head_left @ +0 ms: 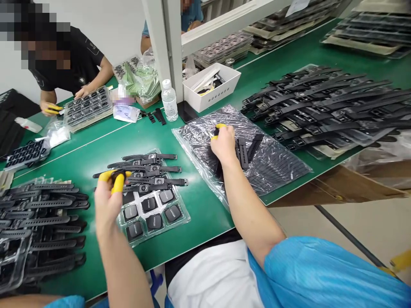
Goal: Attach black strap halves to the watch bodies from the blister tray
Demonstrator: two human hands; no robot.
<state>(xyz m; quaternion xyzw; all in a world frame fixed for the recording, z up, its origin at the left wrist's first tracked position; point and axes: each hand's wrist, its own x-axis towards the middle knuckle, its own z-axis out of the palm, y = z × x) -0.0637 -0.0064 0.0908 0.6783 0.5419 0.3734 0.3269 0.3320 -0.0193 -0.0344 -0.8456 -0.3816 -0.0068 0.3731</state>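
Observation:
My left hand [107, 205], with yellow finger cots, is closed around a small black watch case [118, 173] above a clear tray [186, 216]. The tray holds several watches with black straps [150, 174] across its far part. Several square dark watch cases [154, 221] sit in its nearer pockets. My right hand [224, 143], also in yellow finger cots, pinches a black strap over a flat plastic bag [205, 128]; the hand hides most of that strap. Loose black strap pieces [243, 153] lie on the bag just right of this hand.
Trays of strapped watches are piled at left [48, 218] and right [321, 107]. Behind the bag stand a white box [212, 92], a dark phone [188, 112] and a water bottle [169, 102]. A co-worker [77, 60] handles a tray across the table, beside a white post [167, 47].

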